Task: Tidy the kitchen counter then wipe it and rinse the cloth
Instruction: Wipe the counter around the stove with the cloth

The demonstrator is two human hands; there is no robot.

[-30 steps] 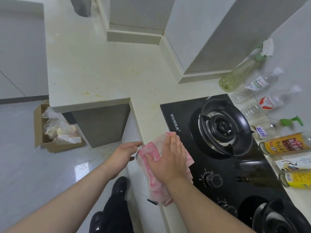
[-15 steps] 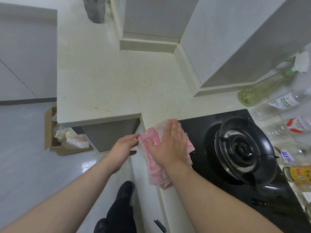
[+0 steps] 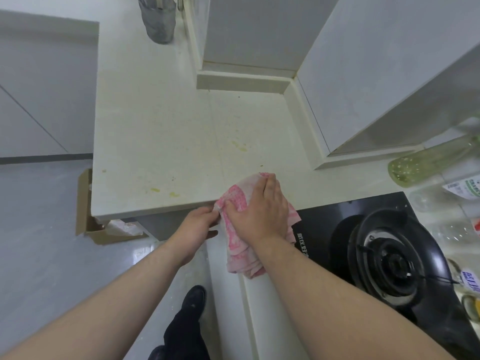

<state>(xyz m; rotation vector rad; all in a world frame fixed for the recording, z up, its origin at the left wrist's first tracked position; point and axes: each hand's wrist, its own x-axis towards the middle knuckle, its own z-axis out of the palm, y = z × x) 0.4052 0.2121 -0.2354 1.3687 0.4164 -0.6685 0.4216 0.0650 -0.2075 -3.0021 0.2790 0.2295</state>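
Cloth (image 3: 237,203) (lower end overhanging counter (image 3: 161,131)) half-hidden under right hand (image 3: 259,213).

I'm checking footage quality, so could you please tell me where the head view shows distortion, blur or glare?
Head view: wide-angle lens bends the counter edges and cabinets outward; the bottles at the right edge are smeared and stretched; a bright glare patch sits on the floor; the right hand and cloth are fairly sharp.

Right hand (image 3: 259,211) flat on pink cloth (image 3: 237,237), pressing it onto counter (image 3: 161,141) edge; left hand (image 3: 196,228) cupped just left of the press, touching cloth; stove (image 3: 389,258) right.
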